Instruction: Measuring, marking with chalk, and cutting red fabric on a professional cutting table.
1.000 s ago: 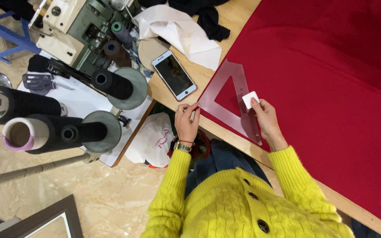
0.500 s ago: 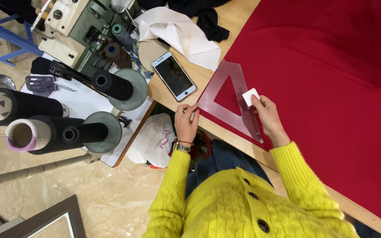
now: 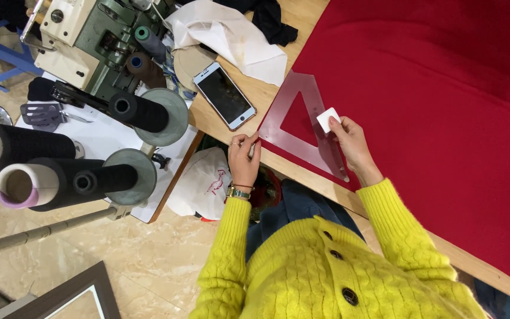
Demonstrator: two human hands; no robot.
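Observation:
A clear triangular ruler [image 3: 295, 100] lies on red fabric [image 3: 432, 100] spread over a wooden table [image 3: 267, 97]. My left hand [image 3: 244, 159] pinches the ruler's near corner at the table's edge, fingers closed on it. My right hand [image 3: 352, 145] rests on the ruler's long side and holds a small white piece of tailor's chalk [image 3: 327, 119] between the fingertips. Yellow knitted sleeves cover both arms.
A smartphone [image 3: 224, 95] lies face up on the bare wood beside white cloth [image 3: 231, 38] and dark cloth [image 3: 270, 18]. A green sewing machine [image 3: 98, 35] and black thread cones [image 3: 60, 171] stand left. A white plastic bag [image 3: 203, 183] lies on the floor.
Both hands stay on the ruler in nearly the same spots. The view has shifted a little; the ruler and chalk have barely moved.

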